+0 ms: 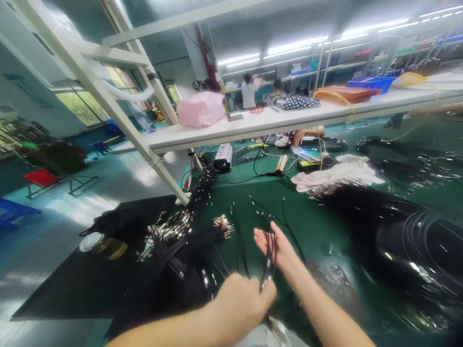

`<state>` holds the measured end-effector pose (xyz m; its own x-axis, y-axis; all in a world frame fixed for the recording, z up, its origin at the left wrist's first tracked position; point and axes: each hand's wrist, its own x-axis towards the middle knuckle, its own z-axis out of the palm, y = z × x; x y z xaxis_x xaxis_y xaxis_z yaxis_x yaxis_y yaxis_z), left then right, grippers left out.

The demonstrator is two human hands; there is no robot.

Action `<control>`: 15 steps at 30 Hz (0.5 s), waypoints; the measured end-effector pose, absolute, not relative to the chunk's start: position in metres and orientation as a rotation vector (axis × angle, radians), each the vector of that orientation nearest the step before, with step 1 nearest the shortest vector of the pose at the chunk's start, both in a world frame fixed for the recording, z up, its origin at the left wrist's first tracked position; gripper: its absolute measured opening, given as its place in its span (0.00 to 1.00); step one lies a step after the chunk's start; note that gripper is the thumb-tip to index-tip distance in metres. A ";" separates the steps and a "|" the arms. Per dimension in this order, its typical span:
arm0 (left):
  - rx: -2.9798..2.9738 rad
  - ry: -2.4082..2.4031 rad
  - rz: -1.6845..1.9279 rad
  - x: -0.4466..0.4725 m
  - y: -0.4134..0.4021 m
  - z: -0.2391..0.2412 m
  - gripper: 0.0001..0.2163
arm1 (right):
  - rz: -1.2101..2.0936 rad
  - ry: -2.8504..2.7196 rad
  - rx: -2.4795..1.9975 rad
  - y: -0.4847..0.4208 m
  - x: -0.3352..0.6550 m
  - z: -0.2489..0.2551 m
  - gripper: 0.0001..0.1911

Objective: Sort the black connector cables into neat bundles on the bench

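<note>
My left hand (246, 299) is closed around a small bunch of black cables (269, 255), its knuckles toward me. Just beyond it is my right hand (281, 248), palm turned inward, with the cables running across the palm between thumb and fingers. Its fingers are only loosely bent around them. To the left of both hands lies a pile of black cables with shiny metal ends (181, 246). The green work surface (231, 193) below carries a few loose cables with small bright tips. The lower ends of the held cables are partly hidden by my left hand.
Coiled black cables (408, 236) fill the right side. A white cloth (340, 173), a metal-cased device (223, 156) and a power strip (314, 165) lie farther back. A white shelf (253, 126) spans above, holding a pink bag (201, 110). Someone's hand (298, 138) shows opposite.
</note>
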<state>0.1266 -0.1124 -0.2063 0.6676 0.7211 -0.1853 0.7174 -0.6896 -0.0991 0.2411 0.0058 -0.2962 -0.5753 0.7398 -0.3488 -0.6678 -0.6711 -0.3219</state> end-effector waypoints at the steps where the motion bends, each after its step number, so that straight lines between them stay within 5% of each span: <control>1: -2.869 -1.205 0.388 0.129 -0.121 -0.220 0.16 | 2.232 -0.178 -0.639 0.009 0.239 -0.301 0.14; 5: -2.996 -1.384 0.570 0.130 -0.126 -0.239 0.17 | 2.205 -0.295 -0.614 0.003 0.240 -0.311 0.06; 7: -3.008 -1.691 0.373 0.124 -0.112 -0.225 0.17 | 2.161 -0.471 -0.591 -0.003 0.245 -0.302 0.08; 12: -2.777 -2.191 -1.093 0.096 -0.052 -0.153 0.10 | 1.918 -1.038 -0.572 -0.012 0.261 -0.266 0.15; 15: -2.538 -2.158 -1.608 0.088 -0.022 -0.115 0.14 | 1.787 -1.243 -0.542 -0.015 0.264 -0.247 0.16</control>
<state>0.0885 -0.0222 -0.1145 0.0217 0.9698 0.2428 0.5101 -0.2196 0.8316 0.2636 -0.0148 -0.2467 -0.5280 0.8406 0.1210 -0.4055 -0.1243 -0.9056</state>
